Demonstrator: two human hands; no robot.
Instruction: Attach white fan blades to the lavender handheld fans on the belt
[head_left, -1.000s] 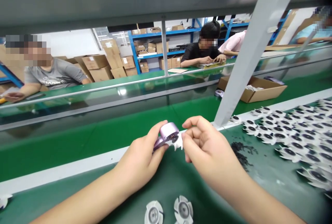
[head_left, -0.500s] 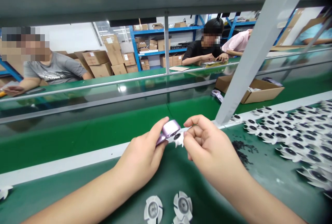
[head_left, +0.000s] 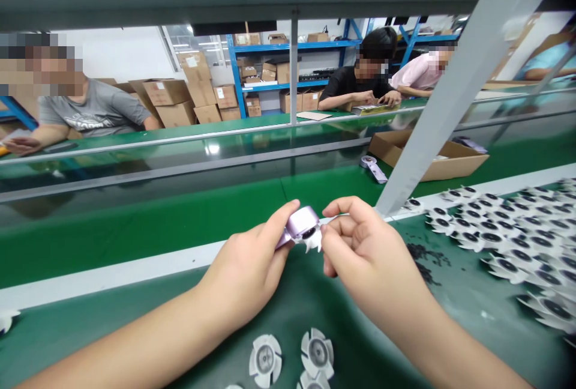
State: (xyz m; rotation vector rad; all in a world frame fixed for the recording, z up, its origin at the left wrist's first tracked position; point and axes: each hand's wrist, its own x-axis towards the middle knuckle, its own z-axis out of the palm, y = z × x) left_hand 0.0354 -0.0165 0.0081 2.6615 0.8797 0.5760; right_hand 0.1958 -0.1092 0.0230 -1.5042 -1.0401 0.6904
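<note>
My left hand [head_left: 245, 266] is closed around a light purple handheld fan body [head_left: 302, 221], gripping it by the handle, with the round head tipped toward my right hand. Right under that head sits a white fan impeller [head_left: 311, 241] with a dark centre, partly hidden by the rim. My right hand [head_left: 360, 239] has its fingers curled, and thumb and fingertips pinch the impeller's edge. Whether the impeller is seated in the head, I cannot tell. On the green bench below lie loose impellers, among them one left [head_left: 265, 360] and one right [head_left: 317, 353].
Many white impellers [head_left: 504, 236] are spread at the right, beside small black bits [head_left: 425, 260]. Past the white ledge [head_left: 135, 275], the green belt carries a cardboard box [head_left: 454, 168] and another purple fan body [head_left: 373, 168]. A slanted grey post [head_left: 445, 101] stands there. Co-workers sit opposite.
The purple fan head and the impeller have come closer together, the rim now covering more of the impeller. The box and fan body on the belt have shifted left relative to the post.
</note>
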